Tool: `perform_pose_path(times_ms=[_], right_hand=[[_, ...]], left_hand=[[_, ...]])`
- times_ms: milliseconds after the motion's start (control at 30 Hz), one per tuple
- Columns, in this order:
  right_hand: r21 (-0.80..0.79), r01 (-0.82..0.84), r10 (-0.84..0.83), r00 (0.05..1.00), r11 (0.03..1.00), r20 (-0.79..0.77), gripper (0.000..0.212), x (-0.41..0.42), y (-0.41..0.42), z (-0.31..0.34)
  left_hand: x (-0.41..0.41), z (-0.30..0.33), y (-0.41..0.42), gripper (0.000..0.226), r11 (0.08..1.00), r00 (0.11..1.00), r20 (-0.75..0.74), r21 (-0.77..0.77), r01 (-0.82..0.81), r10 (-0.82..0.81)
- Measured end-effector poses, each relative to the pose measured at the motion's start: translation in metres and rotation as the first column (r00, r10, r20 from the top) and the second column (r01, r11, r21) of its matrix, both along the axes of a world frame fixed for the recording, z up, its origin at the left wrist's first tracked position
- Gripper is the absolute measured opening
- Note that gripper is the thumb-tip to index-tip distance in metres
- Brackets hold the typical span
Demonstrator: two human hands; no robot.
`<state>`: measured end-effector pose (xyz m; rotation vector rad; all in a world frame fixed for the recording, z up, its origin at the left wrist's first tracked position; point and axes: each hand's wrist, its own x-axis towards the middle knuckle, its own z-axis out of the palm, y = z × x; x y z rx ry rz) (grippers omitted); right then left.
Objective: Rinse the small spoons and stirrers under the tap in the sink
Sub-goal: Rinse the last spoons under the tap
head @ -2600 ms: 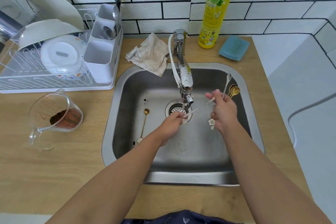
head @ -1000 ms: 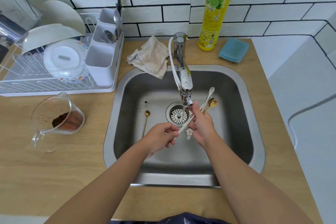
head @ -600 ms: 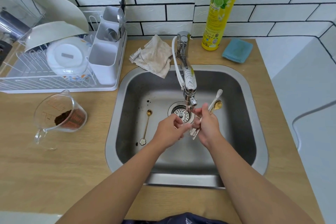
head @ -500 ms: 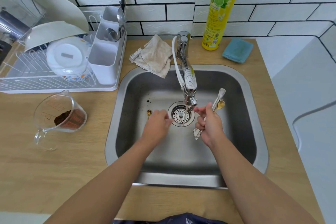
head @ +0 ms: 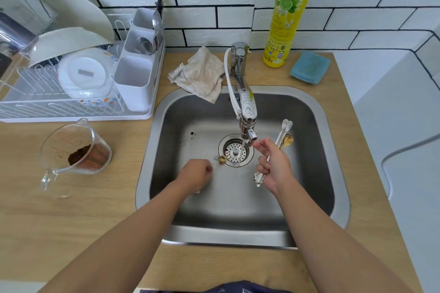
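My right hand (head: 276, 166) is closed around a bundle of small spoons and stirrers (head: 284, 135), white and gold, bowls pointing up and away, to the right of the tap (head: 246, 112). A thin stream of water falls onto the drain strainer (head: 235, 151). My left hand (head: 196, 175) is low over the steel sink (head: 166, 140) floor, fingers closed on the gold spoon (head: 222, 159), whose bowl shows beside the drain; its handle is hidden under the hand.
A measuring jug with brown grounds (head: 76, 150) sits on the wooden counter at left. Behind it stands a dish rack (head: 71, 83) with plates and a cutlery holder. A rag (head: 202, 74), a dish soap bottle (head: 288, 14) and a blue sponge (head: 309, 68) lie behind the sink.
My left hand let go of the bundle, moved left and down to the gold spoon on the sink floor, and closed on it. My right hand shifted slightly right with the bundle.
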<state>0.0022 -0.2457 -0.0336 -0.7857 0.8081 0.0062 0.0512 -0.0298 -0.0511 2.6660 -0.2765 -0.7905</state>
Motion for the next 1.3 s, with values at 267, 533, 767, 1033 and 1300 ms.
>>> perform_pose_path(times_ms=[267, 533, 767, 1033, 1300], right_hand=[[-0.137, -0.009, -0.005, 0.995, 0.991, -0.101, 0.017, -0.006, 0.012, -0.011], [-0.292, -0.127, 0.086, 0.985, 0.948, -0.149, 0.017, -0.009, 0.019, -0.017], [-0.427, -0.313, 0.293, 0.949, 0.848, -0.112, 0.021, -0.011, 0.026, -0.019], [-0.515, -0.332, 0.339, 0.937, 0.79, -0.084, 0.009, -0.011, 0.026, -0.023], [-0.482, -0.381, 0.386, 0.918, 0.789, -0.093, 0.014, -0.011, 0.024, -0.024]], left_hand=[[-0.037, 0.007, -0.023, 0.006, 0.734, 0.89, -0.401, -0.535, -0.419, 0.216], [-0.036, 0.004, -0.021, 0.002, 0.65, 0.869, -0.44, -0.598, -0.47, 0.224], [-0.04, 0.009, -0.025, 0.003, 0.676, 0.875, -0.456, -0.595, -0.435, 0.162], [-0.039, 0.01, -0.021, 0.005, 0.689, 0.887, -0.437, -0.598, -0.41, 0.149], [-0.04, 0.014, -0.021, 0.007, 0.694, 0.896, -0.42, -0.604, -0.392, 0.141]])
